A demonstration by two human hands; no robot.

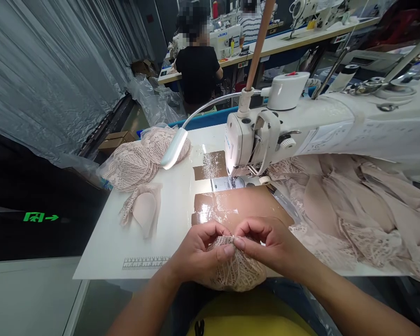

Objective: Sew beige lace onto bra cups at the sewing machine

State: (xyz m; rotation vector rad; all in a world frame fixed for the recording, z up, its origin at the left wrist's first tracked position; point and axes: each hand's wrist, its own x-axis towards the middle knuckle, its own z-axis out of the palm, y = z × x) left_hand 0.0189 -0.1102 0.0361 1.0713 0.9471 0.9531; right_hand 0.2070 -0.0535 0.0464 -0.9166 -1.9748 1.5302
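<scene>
My left hand (201,249) and my right hand (266,245) meet at the table's front edge, both pinched on the top edge of a beige lace bra cup piece (236,273) that bulges below my fingers. The thumbs and forefingers touch at the middle. Just beyond my hands lies a brown taped patch (238,203) on the white sewing table (168,205), in front of the needle of a white sewing machine (287,128).
A heap of beige lace pieces (136,161) and a single padded cup (145,207) lie at the left. More beige fabric and lace (353,214) is piled under the machine arm at the right. A gooseneck lamp (175,147) hangs over the table. Other people work at far tables.
</scene>
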